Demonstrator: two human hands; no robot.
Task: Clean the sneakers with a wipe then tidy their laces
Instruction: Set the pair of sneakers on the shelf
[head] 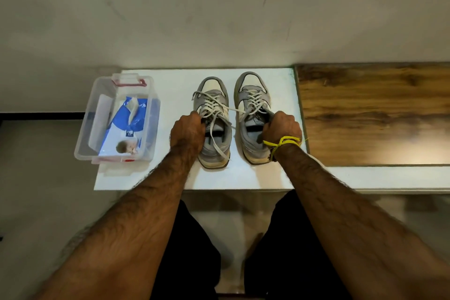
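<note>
The left hand point(188, 130) sits just left of centre in the frame, its fingers curled around the collar of the left sneaker point(214, 122) near the tongue. The right hand point(282, 128), right of centre, grips the collar of the right sneaker point(253, 114) the same way, fingers hooked into the opening. A yellow string point(283, 142) is tied round the right wrist.

Both sneakers stand side by side, toes pointing to the top of the frame, grey and off-white with worn soles. Their laces point(220, 107) are loose (one end of the left shoe's lace trails across the gap toward the right shoe, another hangs down into the left shoe and over its heel).

The shoes rest on a white board point(170, 178) in the middle of the frame. At the board's left edge sits a clear plastic box point(84, 143) with red clips, holding a blue and white wipes pack point(127, 129). To the right of the board lies a wood-grain surface point(375, 114). A scuffed pale wall point(219, 7) fills the top of the frame.
</note>
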